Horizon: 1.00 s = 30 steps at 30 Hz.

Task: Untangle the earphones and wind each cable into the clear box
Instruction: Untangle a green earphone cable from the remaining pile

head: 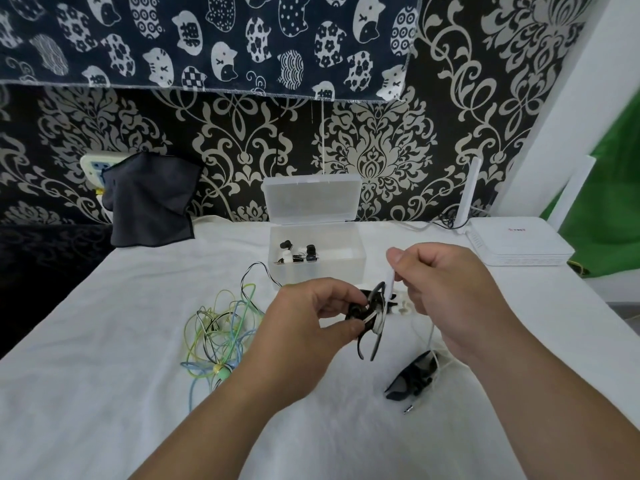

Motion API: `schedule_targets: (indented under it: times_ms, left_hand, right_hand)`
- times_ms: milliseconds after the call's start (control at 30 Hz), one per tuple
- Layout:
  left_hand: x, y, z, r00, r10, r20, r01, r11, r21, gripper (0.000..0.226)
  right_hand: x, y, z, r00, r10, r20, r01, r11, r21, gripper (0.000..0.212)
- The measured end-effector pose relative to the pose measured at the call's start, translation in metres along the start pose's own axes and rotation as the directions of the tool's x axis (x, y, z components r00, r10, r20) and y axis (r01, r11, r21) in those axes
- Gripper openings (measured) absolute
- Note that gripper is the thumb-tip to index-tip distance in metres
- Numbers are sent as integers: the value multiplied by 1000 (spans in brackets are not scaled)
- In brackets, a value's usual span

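Note:
My left hand (313, 315) pinches a small coil of black and white earphone cable (372, 318) above the white table, just in front of the clear box (356, 263). My right hand (446, 289) pinches the cable's white end piece (390, 284) right above that coil. The box stands open with its lid up, and a few black and white earbuds (298, 254) lie inside. A tangle of green, yellow, blue and black cables (221, 332) lies to the left of my left hand. A black earphone piece with a white cable and jack (414, 375) rests under my right wrist.
A white router (519, 244) with upright antennas sits at the back right. A dark cloth (150, 202) hangs over the table's back left corner, in front of a wall socket. Patterned wall close behind the box. The table's left edge drops away to a dark area.

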<state>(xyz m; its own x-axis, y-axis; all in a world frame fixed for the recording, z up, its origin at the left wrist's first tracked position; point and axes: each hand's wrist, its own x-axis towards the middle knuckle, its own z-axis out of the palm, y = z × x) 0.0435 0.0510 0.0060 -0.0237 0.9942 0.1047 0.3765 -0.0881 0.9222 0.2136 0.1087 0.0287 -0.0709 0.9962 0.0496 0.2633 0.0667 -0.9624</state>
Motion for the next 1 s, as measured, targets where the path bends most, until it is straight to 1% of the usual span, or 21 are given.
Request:
schedule_targets:
  times_ms: [67,233,333,367,433,500,567,667,700,767,833,867,900,1000]
  left_hand:
    - [0,1,0,1000,-17,9,17,1000,0,28]
    - [-1,5,-1,998,-52,39,55,996,-76,26]
    - [-2,6,-2,997,-54,59,61,991,-122,24]
    - [-2,7,-3,996,-57,68,67,984,-165,24]
    - [-3,8,-3,995,-64,78,82,962,-261,24]
    - [-3,7,-4,995,-77,56,92,929,-359,26]
    - [-1,7,-6,995,-94,18,92,887,-452,28]
    - [1,10,-7,995,-98,-8,80,850,-520,29]
    - [1,10,-7,995,-102,-7,84,850,-520,29]
    - [1,11,-6,993,-115,3,102,869,-484,28]
    - [1,9,-5,991,-136,13,129,897,-424,26]
    - [1,9,-5,989,-147,16,141,908,-394,24]
    - [1,8,-6,987,-157,17,153,920,-362,22]
    - [0,8,-7,986,-158,56,167,951,-261,21]
  right_hand:
    - [-2,-2,2,999,-39,2,39,999,-1,41]
    - [-6,-6,4,991,-131,-7,131,991,-30,36]
    - [-6,-6,6,990,-136,-26,134,988,-74,37]
    - [-5,-5,7,992,-117,-37,114,991,-72,38]
    - [-2,-1,6,998,-43,-43,43,999,-7,40]
    - [1,3,4,998,35,-43,-33,998,49,40]
    - [3,8,3,995,95,-41,-93,994,54,40]
    - [3,13,6,981,189,45,-190,981,36,43]
    - [2,13,8,978,197,64,-199,980,27,44]
    - [1,12,8,990,141,17,-142,989,49,45]
    - [1,6,5,997,54,-55,-46,989,138,44]
    - [0,2,3,998,8,-66,3,986,165,42]
    - [-1,-1,3,997,-41,-67,51,986,158,41]
    - [-7,-6,8,986,-159,-40,160,987,24,38]
